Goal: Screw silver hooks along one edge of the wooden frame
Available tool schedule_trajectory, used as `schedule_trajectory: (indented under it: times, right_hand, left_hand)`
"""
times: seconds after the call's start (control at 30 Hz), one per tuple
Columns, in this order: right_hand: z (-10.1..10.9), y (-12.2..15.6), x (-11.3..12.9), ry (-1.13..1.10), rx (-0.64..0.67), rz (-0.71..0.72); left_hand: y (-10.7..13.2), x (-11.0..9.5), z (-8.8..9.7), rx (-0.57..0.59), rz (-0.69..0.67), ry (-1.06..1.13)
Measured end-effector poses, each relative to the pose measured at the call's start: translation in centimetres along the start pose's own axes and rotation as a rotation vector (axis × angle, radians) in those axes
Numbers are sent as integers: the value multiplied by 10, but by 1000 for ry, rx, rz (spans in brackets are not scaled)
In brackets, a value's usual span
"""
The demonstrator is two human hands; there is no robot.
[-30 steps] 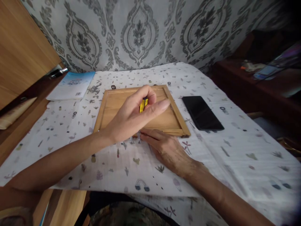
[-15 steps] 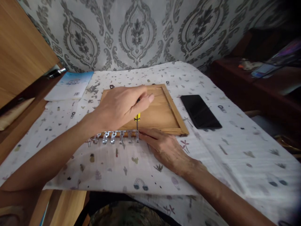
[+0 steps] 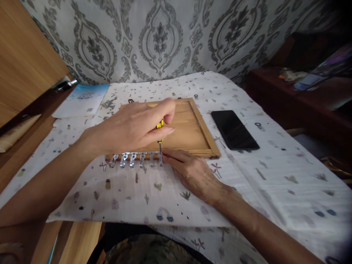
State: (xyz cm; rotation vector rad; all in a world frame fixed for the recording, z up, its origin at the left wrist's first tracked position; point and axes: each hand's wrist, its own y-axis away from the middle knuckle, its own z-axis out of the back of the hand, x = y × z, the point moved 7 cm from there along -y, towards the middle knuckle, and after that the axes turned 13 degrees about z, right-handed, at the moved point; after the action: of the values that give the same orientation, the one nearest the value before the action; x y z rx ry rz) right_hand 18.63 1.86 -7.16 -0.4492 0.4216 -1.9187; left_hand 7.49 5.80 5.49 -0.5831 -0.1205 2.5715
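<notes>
My left hand (image 3: 134,128) is closed around a small screwdriver with a yellow and black handle (image 3: 160,125), held upright with its tip on the right end of a metal hook rail (image 3: 136,158). That rail runs along the near edge of a wooden frame (image 3: 203,128) lying flat on the patterned cloth. My right hand (image 3: 192,172) lies flat on the cloth, fingers stretched out, fingertips touching the rail's right end beside the screwdriver tip.
A black phone (image 3: 234,130) lies right of the frame. A blue and white booklet (image 3: 82,99) sits at the back left, near a wooden cabinet (image 3: 24,55). A dark side table (image 3: 302,99) with clutter stands at the right. Small metal bits lie behind the frame.
My left hand came down from above the frame toward its near edge, setting the screwdriver tip on the rail, then shifted its grip on the handle. The right hand stayed put.
</notes>
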Motion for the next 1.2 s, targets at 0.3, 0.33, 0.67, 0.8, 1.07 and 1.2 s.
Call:
schedule_trajectory:
  times: [0.3, 0.33, 0.67, 0.8, 1.07, 1.2]
  right_hand:
    - [1, 0, 0, 25, -4, 8]
    - [1, -1, 0, 23, -8, 9]
    - [-1, -1, -1, -4, 28, -22]
    - [0, -1, 0, 33, 12, -6]
    - [0, 1, 1, 46, -13, 10]
    - [2, 0, 2, 35, -22, 21]
  left_hand:
    - [1, 14, -30, -242, 148, 704]
    - [0, 15, -36, -227, 157, 808]
    - [-28, 12, -55, 135, 203, 1232]
    - [-25, 17, -51, 128, 192, 1202]
    - [-10, 21, -46, -196, 323, 1269]
    - [-11, 18, -48, -265, 255, 1380]
